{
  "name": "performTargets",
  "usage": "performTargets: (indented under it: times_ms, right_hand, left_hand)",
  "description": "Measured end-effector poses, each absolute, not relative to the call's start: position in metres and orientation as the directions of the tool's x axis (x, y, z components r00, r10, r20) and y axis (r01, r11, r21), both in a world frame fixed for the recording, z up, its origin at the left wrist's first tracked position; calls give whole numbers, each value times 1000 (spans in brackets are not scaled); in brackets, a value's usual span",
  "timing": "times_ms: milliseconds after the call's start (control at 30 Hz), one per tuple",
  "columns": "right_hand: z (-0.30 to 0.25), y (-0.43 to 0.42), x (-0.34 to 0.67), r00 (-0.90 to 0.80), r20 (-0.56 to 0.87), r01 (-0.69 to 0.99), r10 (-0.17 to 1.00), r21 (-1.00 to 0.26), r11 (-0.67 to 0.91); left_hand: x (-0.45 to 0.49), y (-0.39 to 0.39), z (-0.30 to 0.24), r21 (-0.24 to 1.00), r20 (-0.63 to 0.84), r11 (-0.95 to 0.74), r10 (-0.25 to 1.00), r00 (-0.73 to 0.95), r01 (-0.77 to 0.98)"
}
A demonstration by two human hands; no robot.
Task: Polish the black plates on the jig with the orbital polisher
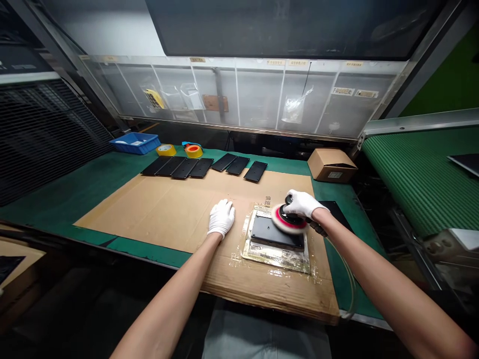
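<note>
My right hand (302,203), in a white glove, grips the black top of a rotary polisher (286,212). Its pink-and-white buffing pad (283,221) rests on the upper edge of a black rectangular panel (277,233). That panel lies on a wet, plastic-wrapped board (276,258) with a glossy, smeared surface. My left hand (221,218), also gloved in white, lies flat with its fingers apart on a cardboard sheet (164,214), just left of the board. It holds nothing.
Several black panels (202,167) stand in a row along the far edge of the cardboard. A blue tray (135,142), tape rolls (193,151) and a cardboard box (331,165) sit on the green bench mat (93,184). A green conveyor belt (419,169) runs along the right.
</note>
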State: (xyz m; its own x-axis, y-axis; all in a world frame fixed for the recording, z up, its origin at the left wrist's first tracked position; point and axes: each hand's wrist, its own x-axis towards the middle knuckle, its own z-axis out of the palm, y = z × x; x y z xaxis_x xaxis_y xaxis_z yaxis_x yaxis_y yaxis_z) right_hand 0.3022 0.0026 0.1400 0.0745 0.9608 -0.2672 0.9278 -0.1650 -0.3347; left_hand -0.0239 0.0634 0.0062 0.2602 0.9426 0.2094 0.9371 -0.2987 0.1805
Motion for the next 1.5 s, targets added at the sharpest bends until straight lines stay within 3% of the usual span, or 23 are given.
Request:
performTargets:
  times_ms: [200,400,500,667,900,1033,1167,1500]
  right_hand:
    - [133,-32,325,165,-228,916,960,-325,-235]
    - [134,-83,298,161,-110,949,981,-255,-184]
    - [135,-101,274,164,-118,956,979,-226,-187]
    - [141,-103,235,100,-130,965,986,-228,-128]
    - [140,-90,177,-63,18,961,998,-268,66]
    - [139,-98,167,-91,0,965,996,-247,88]
    - [133,-118,184,-49,-55,981,997,-193,37]
    - [95,-164,261,188,33,971,982,-158,-181]
  left_hand:
    - [-23,63,8,172,208,-306,940,269,936]
    - [-23,62,8,167,205,-311,939,275,936]
    - [-22,61,8,186,202,-309,941,271,933]
    - [-22,59,9,172,184,-297,946,266,939]
    - [-23,58,10,204,172,-296,949,264,933]
    - [-23,57,13,204,172,-288,951,256,936]
    - [-23,56,15,216,177,-297,949,261,930]
    - [-21,57,9,207,198,-295,946,256,933]
